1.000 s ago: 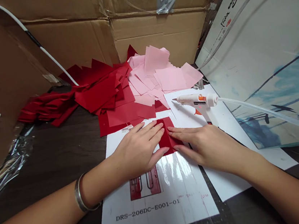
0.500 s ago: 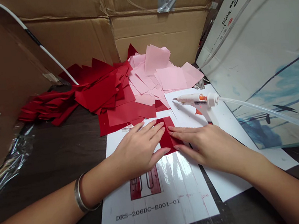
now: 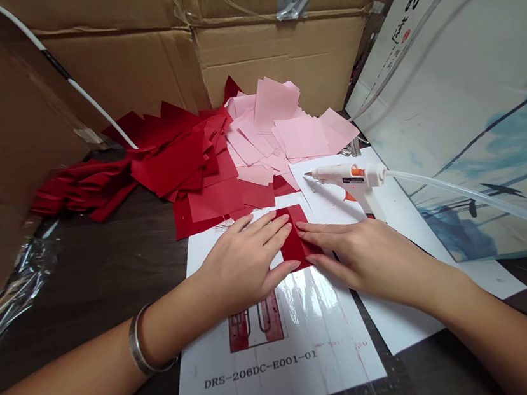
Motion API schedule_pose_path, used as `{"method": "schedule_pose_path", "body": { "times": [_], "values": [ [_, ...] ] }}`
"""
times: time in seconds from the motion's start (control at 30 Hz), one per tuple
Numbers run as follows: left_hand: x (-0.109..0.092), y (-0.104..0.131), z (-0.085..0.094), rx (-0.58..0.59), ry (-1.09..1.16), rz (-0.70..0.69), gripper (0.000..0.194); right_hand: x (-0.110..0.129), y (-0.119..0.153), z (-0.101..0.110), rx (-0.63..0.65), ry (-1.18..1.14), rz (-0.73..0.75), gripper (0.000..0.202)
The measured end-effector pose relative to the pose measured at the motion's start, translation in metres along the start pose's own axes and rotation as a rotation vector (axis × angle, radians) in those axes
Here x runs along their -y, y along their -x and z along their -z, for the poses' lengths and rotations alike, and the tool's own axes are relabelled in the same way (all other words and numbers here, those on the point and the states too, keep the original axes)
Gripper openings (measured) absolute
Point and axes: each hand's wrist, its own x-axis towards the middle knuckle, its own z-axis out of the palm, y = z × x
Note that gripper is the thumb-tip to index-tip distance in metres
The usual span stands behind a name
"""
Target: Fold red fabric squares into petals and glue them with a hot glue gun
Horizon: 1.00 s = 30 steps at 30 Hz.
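Between my two hands lies a dark red fabric-like piece (image 3: 292,240), flat on a glossy white printed sheet (image 3: 286,384). My left hand (image 3: 244,257) rests palm down at its left edge, fingers stretched out and thumb touching its lower part. From the other side my right hand (image 3: 356,244) presses extended fingertips and thumb on the piece's right edge, with the fingers lying flat. Under my left palm, part of a printed red picture (image 3: 256,323) shows; the rest is covered. A white glue gun (image 3: 347,177) lies just beyond my right hand.
Behind my hands are a heap of red pieces (image 3: 173,164) and a heap of pink pieces (image 3: 301,136). A folded red stack (image 3: 82,187) lies left. Cardboard (image 3: 270,56) walls the back, a painted panel (image 3: 476,133) the right. A clear tube (image 3: 479,200) runs from the glue gun.
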Motion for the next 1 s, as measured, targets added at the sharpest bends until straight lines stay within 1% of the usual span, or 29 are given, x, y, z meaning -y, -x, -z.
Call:
{"method": "schedule_pose_path", "body": {
  "times": [0.43, 0.67, 1.0],
  "values": [
    [0.0004, 0.0007, -0.0009, -0.008, 0.022, 0.000, 0.052, 0.0023, -0.0012, 0.0003, 0.024, 0.020, -0.015, 0.036],
    [0.0006, 0.0000, -0.0008, -0.009, 0.006, 0.003, 0.046, 0.0018, -0.0005, -0.0004, -0.011, 0.026, 0.004, 0.035],
    [-0.0006, 0.0021, 0.0003, 0.013, 0.016, 0.036, 0.049, 0.0018, -0.0001, -0.0008, 0.008, 0.042, -0.017, 0.035]
  ]
}}
